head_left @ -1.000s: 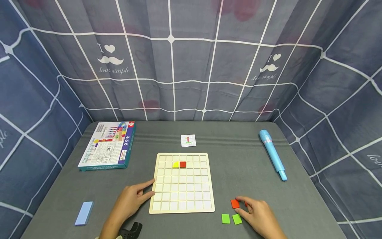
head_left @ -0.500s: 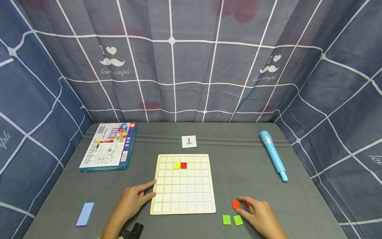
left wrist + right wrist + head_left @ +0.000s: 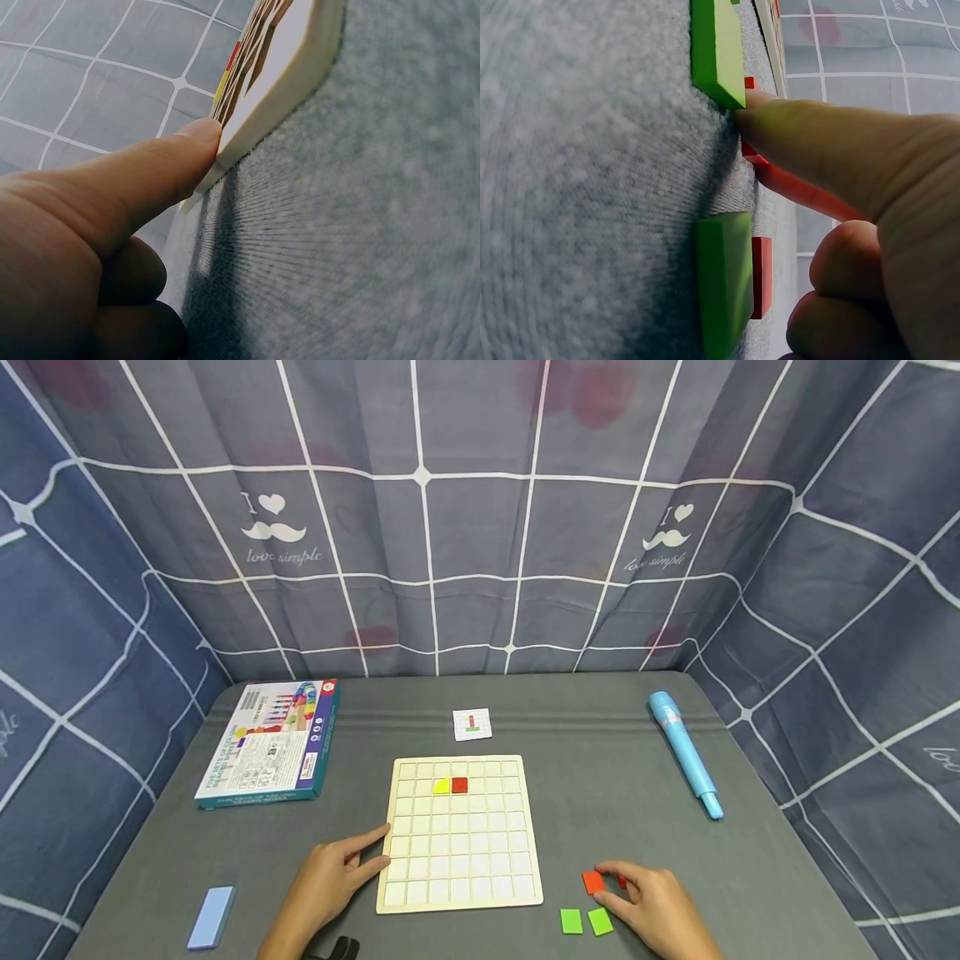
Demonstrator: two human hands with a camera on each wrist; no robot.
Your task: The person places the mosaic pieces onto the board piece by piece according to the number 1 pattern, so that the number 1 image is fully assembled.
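My left hand touches the left edge of a pale square grid board with its extended thumb and index finger. In the left wrist view the thumb lies at the board's side, with other fingers bent below. One yellow tile and one red tile sit side by side near the board's far side. Right of the board, my right hand pinches an orange-red tile between thumb and index finger, low at the table. A second red tile is partly hidden behind the fingers. Two green tiles lie just nearer.
Beyond the board lies a small white pattern card. A flat game box is at the back left, a light blue block at the front left. A blue tube-like stick lies at the right. Checked cloth walls surround the table.
The head view has tilted slightly, so everything sits a little lower in it. Both hands keep their places at the board's edge and at the orange-red tile.
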